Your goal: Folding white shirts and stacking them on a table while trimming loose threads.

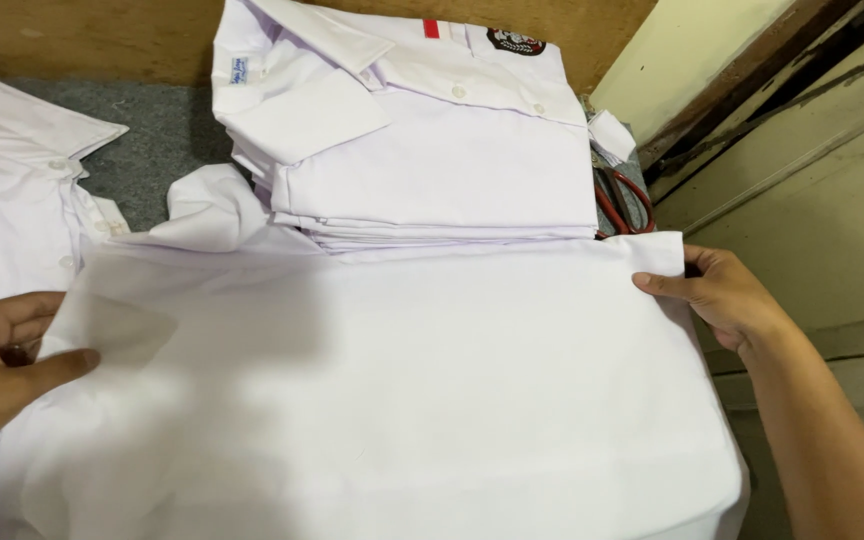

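A white shirt (392,390) lies spread flat in front of me, back side up, filling the lower half of the view. My left hand (7,345) pinches its left edge between thumb and fingers. My right hand (722,295) grips the shirt's far right corner, fingers on top of the cloth. Behind the spread shirt stands a stack of folded white shirts (422,140); the top one shows a collar, buttons, a red strip and a dark round badge.
Another white shirt (7,190) lies at the left on a grey mat (157,130). Red-handled scissors (624,205) rest just right of the stack. A cream wooden door panel (812,200) rises at the right, and a brown board runs along the back.
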